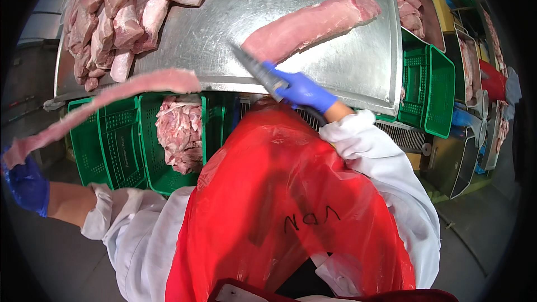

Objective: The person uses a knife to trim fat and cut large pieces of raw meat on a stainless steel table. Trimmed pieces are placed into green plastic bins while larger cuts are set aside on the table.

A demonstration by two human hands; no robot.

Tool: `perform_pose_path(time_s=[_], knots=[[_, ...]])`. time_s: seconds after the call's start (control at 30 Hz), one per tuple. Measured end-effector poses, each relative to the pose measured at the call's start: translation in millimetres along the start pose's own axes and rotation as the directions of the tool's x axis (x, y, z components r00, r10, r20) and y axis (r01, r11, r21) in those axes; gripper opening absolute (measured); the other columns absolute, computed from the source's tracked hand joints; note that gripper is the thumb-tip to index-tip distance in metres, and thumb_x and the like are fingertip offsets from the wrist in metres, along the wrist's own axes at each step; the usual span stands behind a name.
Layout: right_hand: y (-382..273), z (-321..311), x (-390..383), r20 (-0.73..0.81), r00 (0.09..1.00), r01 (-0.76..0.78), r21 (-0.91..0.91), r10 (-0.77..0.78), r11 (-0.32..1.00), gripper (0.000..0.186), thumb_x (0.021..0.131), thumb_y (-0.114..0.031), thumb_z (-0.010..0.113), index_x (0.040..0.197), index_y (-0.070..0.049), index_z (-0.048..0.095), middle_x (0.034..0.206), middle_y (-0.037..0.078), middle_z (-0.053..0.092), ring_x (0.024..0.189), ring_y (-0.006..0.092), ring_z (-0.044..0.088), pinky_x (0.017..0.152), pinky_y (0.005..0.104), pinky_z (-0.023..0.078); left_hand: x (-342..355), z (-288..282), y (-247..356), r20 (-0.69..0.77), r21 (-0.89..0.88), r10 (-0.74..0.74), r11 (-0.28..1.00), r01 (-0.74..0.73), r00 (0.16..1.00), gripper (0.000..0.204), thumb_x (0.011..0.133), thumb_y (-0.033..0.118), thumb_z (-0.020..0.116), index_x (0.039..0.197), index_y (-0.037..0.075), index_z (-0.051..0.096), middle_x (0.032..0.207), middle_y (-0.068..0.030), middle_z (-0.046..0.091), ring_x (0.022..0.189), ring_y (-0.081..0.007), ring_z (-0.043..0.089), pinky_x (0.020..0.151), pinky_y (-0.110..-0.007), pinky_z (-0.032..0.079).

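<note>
Probably the trimming calls for most care at the blade, so hold your knife point(256, 69) low and clear of your own forearm while the strip of meat point(137, 85) is handled. That strip is long and looks limp, so a firm pinch and a smooth, unhurried arm should serve you better than a flick. Support it well if it sags, as its loose end lies across the view of the counter point(224, 17) edge; whether it touches there, you cannot tell.

Your left hand point(27, 184) grips the strip's far end, out beyond the green crates, with that arm stretched low to the side and the wrist bare below the glove. Your right hand point(305, 90) is wrapped round the knife's handle at the counter's front edge, elbow bent, blade slanting up and away to the left. Its tip lies near the left end of the long piece of meat point(313, 25), which rests on the counter; blur hides whether they touch. The trimmings point(180, 134) sit in a green crate point(147, 151) below.
</note>
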State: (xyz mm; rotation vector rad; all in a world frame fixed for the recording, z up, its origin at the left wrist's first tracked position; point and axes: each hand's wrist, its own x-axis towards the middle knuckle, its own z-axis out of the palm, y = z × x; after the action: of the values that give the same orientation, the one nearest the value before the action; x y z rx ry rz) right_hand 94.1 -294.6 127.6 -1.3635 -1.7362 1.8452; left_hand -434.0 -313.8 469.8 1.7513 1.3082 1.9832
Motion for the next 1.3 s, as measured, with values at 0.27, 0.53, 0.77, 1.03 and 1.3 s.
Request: perform_pose_path(time_s=[0.27,0.53,0.77,1.03,1.3], knots=[[51,-177,27,-0.694,0.695,0.013,0.272,0.187,0.962,0.079,0.088,0.000,0.059,0.156,-0.014,0.022,0.077,0.009,0.063,0.053,0.0138,0.058,0.045,0.0285,0.047,-95,66,-139,0.160,0.969,-0.813,0.238,0.068,0.560,0.059,0.086,0.029,0.072,0.132,-0.002,0.052,0.098,-0.0156,0.067,0.085,-0.0209,0.064,0.077,-0.034,0.051],[71,-236,79,-0.696,0.666,-0.003,0.358,0.269,0.934,0.085,0.085,0.000,0.059,0.158,-0.016,0.017,0.074,0.007,0.063,0.053,0.0156,0.059,0.045,0.0292,0.047,-288,394,-287,0.807,0.348,-0.480,0.857,0.380,0.343,0.067,0.084,0.036,0.071,0.132,-0.003,0.046,0.125,-0.0262,0.053,0.116,-0.0413,0.053,0.099,-0.045,0.044],[62,-230,57,-0.814,0.539,-0.457,-0.070,0.214,0.886,0.080,0.087,-0.012,0.059,0.156,-0.028,0.023,0.079,0.013,0.068,0.057,0.0193,0.066,0.058,0.0345,0.055,-320,410,-254,0.977,0.056,0.019,0.937,0.345,-0.211,0.050,0.090,0.034,0.063,0.125,0.002,0.051,0.120,-0.0215,0.055,0.112,-0.0386,0.056,0.098,-0.045,0.044],[-19,-174,74,-0.666,0.599,-0.740,-0.248,0.445,0.625,0.076,0.085,-0.006,0.049,0.155,-0.015,0.021,0.084,0.028,0.067,0.060,0.0314,0.069,0.058,0.0403,0.056,-271,429,-306,0.970,0.178,-0.232,0.882,0.437,0.072,0.031,0.091,0.028,0.062,0.107,0.002,0.061,0.091,-0.0122,0.065,0.084,-0.0236,0.062,0.080,-0.036,0.051],[-50,-75,9,-0.607,0.585,-0.608,0.110,0.537,0.786,0.076,0.091,-0.004,0.056,0.157,-0.017,0.020,0.071,0.009,0.060,0.051,0.0132,0.056,0.047,0.0298,0.049,-222,457,-345,0.746,0.130,-0.523,0.722,0.680,0.413,0.030,0.089,0.027,0.068,0.104,0.002,0.063,0.084,-0.0085,0.065,0.078,-0.0178,0.061,0.074,-0.032,0.051]])
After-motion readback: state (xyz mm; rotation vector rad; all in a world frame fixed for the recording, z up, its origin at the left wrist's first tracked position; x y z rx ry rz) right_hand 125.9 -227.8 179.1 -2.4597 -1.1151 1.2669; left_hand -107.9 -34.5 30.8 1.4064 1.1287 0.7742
